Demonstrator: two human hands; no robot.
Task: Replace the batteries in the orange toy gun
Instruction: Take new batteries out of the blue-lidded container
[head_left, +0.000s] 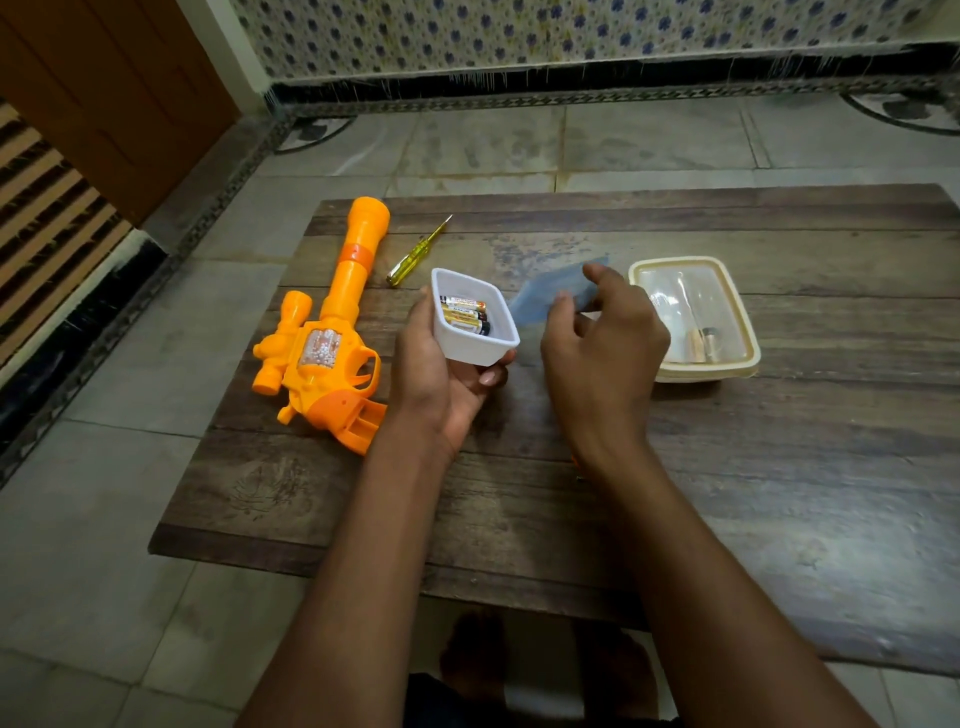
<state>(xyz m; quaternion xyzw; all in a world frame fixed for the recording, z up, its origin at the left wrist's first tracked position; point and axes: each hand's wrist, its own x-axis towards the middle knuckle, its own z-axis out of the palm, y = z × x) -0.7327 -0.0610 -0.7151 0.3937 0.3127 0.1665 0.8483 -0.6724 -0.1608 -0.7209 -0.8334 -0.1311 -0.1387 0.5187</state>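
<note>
The orange plastic toy gun (327, 358) lies flat on the left side of the dark wooden table (519, 493). It looks light, hollow and rigid, best taken by its thick body or grip. Just beside it, the left hand (441, 379) cups a small white plastic tub (475, 348) of smooth cylindrical batteries (465, 314). The right hand (602, 348) pinches a translucent blue lid (550, 293).

A low brown wooden table (805, 493) holds an orange toy gun (332, 338), a yellow screwdriver (415, 254) beside it, and a closed cream box (675, 280) well apart.
</note>
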